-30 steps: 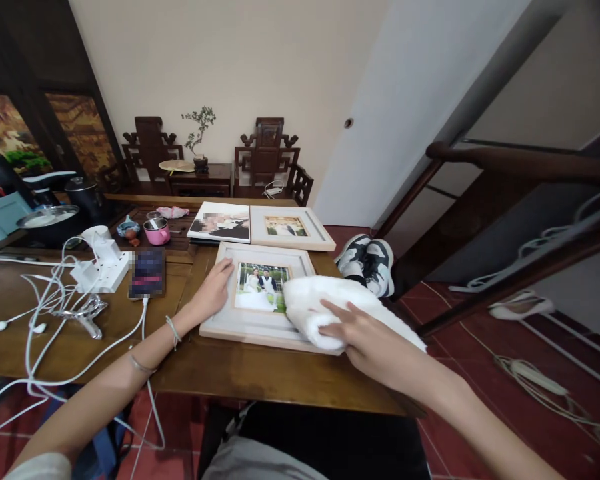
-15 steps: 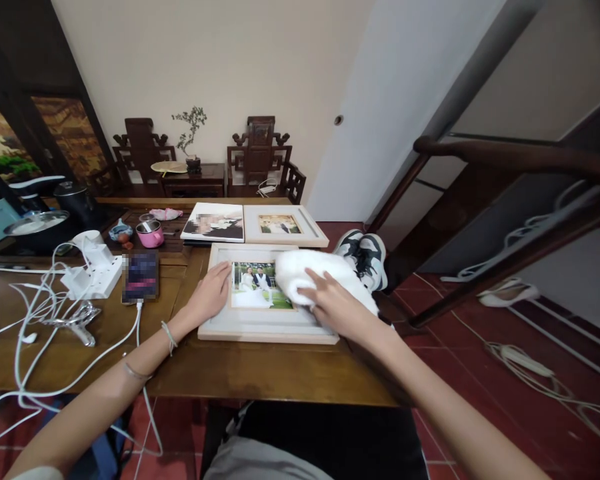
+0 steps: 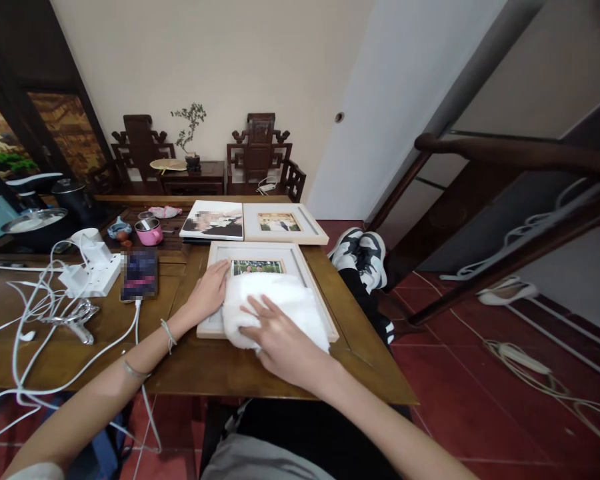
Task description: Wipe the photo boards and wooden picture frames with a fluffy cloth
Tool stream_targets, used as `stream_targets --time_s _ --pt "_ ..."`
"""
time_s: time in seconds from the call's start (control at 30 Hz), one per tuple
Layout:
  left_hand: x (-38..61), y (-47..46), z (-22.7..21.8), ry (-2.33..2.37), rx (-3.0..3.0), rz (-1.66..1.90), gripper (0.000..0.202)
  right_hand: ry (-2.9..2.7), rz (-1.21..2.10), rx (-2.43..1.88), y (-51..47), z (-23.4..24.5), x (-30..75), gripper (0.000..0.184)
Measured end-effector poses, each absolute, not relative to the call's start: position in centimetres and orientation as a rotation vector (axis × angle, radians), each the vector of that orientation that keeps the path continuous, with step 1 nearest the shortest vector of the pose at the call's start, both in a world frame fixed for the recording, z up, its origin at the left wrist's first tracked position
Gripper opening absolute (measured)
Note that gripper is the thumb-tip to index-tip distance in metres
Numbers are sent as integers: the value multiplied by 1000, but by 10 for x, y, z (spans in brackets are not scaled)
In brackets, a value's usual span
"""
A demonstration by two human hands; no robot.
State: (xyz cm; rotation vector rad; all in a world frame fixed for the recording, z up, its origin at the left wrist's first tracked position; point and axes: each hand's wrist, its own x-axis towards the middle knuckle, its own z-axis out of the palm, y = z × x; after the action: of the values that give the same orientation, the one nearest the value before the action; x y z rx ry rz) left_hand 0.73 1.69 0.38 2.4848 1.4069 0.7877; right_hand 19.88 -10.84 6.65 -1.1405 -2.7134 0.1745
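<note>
A light wooden picture frame (image 3: 313, 280) lies flat near the table's front edge, with a photo (image 3: 257, 267) of two people in its middle. My left hand (image 3: 209, 293) grips the frame's left edge, fingers laid over the border and thumb hidden. A fluffy white cloth (image 3: 300, 300) covers the lower part of the photo and frame. My right hand (image 3: 280, 333) presses down on this bunched cloth, its fingers sunk a little into the pile.
Behind lie a photo album (image 3: 213, 221) and a second frame (image 3: 310, 230). To the left are a phone (image 3: 139, 275), a power strip (image 3: 100, 277), tangled white cables and a pink cup (image 3: 149, 231). Someone's sneakers (image 3: 363, 257) show past the table's right edge.
My right hand has swept the white cloth left and toward me, from the frame's right side onto the photo's lower part. The left hand stays on the frame's left edge.
</note>
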Motion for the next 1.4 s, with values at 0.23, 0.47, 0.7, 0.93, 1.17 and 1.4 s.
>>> stream_targets --time_s 0.23,0.47,0.7,0.93,1.17,1.4 --pt "5 18 3 1362 2523 766 45 -2653 47 -1348 -127 60 247 48" --pt "5 19 1 1364 2549 770 44 -2595 7 -1532 -114 72 296 50" --pt "4 20 3 1354 2558 781 44 -2432 -354 -1664 -6 84 281 50" --pt "6 18 3 1347 2490 812 43 -2692 -211 -1595 -65 73 271 52" --pt "7 17 3 1378 2512 736 44 -2751 236 -1658 -130 95 272 60" --pt "7 16 8 1366 2551 652 44 -2427 -218 -1797 -12 67 266 53"
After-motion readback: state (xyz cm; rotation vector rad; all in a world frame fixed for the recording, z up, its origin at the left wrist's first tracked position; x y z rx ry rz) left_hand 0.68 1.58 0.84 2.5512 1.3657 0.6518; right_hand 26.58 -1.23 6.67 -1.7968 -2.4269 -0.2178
